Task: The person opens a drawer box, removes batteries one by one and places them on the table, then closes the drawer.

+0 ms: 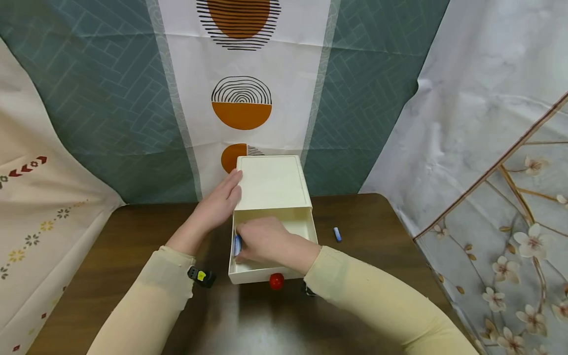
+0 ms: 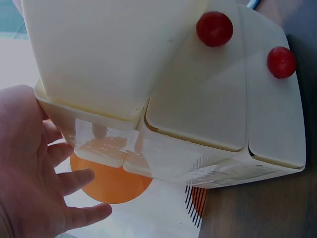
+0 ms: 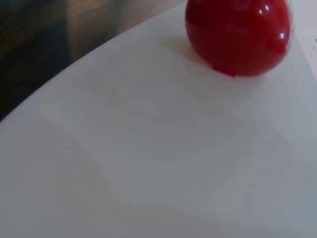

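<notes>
A small white drawer cabinet stands on the table with its top drawer pulled out. My left hand rests against the cabinet's left side, fingers extended; the left wrist view shows that hand with its fingers spread beside the cabinet. Inside the drawer, at its left wall, my right hand pinches a blue stick-like piece between thumb and fingers. The hand covers part of this piece. Only the white drawer front and its red knob fill the right wrist view.
A small blue-and-white stick lies on the brown table right of the cabinet. Two closed lower drawers carry red knobs. Patterned cloth hangs behind and on both sides.
</notes>
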### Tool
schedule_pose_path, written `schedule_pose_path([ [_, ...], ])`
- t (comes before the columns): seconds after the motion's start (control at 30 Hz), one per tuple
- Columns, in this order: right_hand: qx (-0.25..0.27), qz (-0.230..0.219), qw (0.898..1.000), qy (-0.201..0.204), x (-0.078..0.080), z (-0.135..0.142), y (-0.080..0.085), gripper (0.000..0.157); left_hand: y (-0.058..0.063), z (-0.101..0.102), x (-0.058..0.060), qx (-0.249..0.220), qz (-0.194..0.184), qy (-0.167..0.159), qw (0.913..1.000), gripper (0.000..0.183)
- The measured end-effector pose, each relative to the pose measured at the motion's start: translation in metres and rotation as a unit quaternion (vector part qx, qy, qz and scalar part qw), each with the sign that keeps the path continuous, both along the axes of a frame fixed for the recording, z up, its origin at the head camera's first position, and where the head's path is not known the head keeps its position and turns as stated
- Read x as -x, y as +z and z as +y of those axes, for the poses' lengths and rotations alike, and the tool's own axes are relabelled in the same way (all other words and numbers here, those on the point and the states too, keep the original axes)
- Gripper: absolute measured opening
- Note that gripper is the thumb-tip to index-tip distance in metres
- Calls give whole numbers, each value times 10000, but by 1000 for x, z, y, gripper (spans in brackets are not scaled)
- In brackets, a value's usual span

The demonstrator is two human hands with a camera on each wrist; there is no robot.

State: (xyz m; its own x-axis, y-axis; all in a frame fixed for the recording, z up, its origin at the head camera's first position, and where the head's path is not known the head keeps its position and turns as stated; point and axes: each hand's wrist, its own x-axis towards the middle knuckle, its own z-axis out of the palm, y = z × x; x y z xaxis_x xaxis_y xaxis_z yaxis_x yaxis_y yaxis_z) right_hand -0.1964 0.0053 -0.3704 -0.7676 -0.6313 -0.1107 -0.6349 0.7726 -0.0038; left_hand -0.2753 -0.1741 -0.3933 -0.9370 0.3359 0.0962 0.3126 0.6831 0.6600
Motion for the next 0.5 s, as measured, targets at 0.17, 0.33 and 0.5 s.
schedule_pose_path([
  [0.17, -29, 24, 10000, -8, 2, 0, -2, 36, 1, 1, -1, 0, 16, 26, 10000, 64],
  [0.33, 20, 31, 10000, 48, 4, 1, -1, 28, 1, 1, -2, 17, 82, 28, 10000, 63],
  [0.5, 33, -79, 9999, 64, 3, 5, 3, 26, 1, 2, -3, 34, 48, 70, 10000, 63],
])
